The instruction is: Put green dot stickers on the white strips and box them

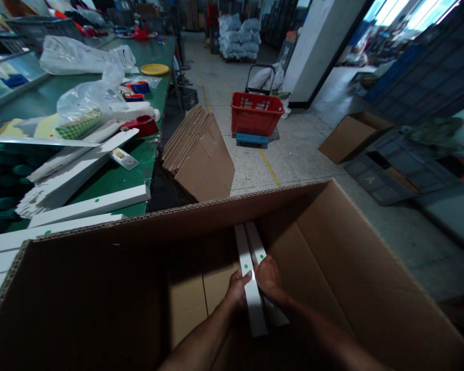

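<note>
Two long white boxes with green dots lie nearly side by side inside a large open cardboard carton [320,232]. My left hand [237,288] is closed on the left white box [255,309], its thumb on the near part of the top. On the right white box [255,239], my right hand [268,273] is closed around the side, just past its green dot. The undersides of both boxes and several fingertips are hidden.
Left stands a green table [119,178] with white boxes [88,206], plastic bags [88,98] and a red tape dispenser [141,125]. Beyond the carton are folded cardboard sheets [209,159], a red basket [257,116] and a smaller carton [348,136].
</note>
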`<state>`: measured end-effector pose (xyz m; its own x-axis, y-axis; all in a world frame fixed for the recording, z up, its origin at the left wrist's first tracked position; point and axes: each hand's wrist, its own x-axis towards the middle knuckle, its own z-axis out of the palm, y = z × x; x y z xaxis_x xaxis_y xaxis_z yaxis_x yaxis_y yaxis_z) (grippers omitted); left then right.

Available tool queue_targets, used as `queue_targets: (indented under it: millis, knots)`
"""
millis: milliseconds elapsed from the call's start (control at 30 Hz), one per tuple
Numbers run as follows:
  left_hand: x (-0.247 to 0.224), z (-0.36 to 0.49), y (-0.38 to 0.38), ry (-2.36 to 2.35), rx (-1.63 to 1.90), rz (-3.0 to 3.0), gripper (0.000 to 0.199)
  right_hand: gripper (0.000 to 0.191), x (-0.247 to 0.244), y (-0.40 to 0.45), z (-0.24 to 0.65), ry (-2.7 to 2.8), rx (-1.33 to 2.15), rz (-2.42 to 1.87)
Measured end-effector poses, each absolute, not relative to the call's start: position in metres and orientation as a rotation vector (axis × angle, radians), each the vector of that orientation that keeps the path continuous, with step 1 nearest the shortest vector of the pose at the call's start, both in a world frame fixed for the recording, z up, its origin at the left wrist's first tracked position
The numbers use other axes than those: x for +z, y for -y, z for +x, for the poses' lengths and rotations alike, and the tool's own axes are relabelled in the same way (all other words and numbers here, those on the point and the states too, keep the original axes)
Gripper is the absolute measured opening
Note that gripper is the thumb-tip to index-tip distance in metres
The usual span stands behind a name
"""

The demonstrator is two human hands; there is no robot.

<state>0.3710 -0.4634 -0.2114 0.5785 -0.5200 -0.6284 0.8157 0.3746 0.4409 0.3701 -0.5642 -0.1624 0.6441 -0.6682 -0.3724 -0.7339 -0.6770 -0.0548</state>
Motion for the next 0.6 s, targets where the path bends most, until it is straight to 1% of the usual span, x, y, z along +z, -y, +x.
queue_targets:
  millis: [100, 133, 167, 233, 300, 367, 433, 533, 600]
  knots:
    - [-0.194, 0.379, 0.453, -0.513, -1.017, 0.813, 0.03, 0.035, -0.149, 0.568, 0.373, -1.122, 0.541, -2.649]
    - [-0.189, 0.381, 0.45, -0.522, -1.089, 0.791, 0.028, 0.035, -0.143, 0.57, 0.373, -1.114, 0.557, -2.642]
    - [-0.185, 0.384, 0.446, -0.522, -1.164, 0.766, 0.03, 0.036, -0.138, 0.571, 0.374, -1.107, 0.572, -2.633]
    - [-0.181, 0.388, 0.441, -0.48, -1.27, 0.782, 0.041, 0.037, -0.13, 0.575, 0.374, -1.095, 0.602, -2.61]
    - [-0.185, 0.391, 0.436, -0.395, -1.221, 0.924, 0.041, 0.04, -0.124, 0.578, 0.375, -1.093, 0.623, -2.581]
    - [-0.197, 0.392, 0.431, -0.334, -1.101, 1.077, 0.032, 0.041, -0.122, 0.583, 0.376, -1.082, 0.636, -2.547]
    - [-0.212, 0.393, 0.424, -0.336, -1.006, 1.167, 0.027, 0.037, -0.123, 0.587, 0.376, -1.067, 0.65, -2.502]
    - [-0.233, 0.394, 0.413, -0.37, -0.949, 1.244, 0.028, 0.028, -0.125, 0.594, 0.374, -1.073, 0.658, -2.41]
    - [-0.242, 0.395, 0.408, -0.369, -0.942, 1.265, 0.027, 0.027, -0.124, 0.596, 0.372, -1.086, 0.627, -2.346]
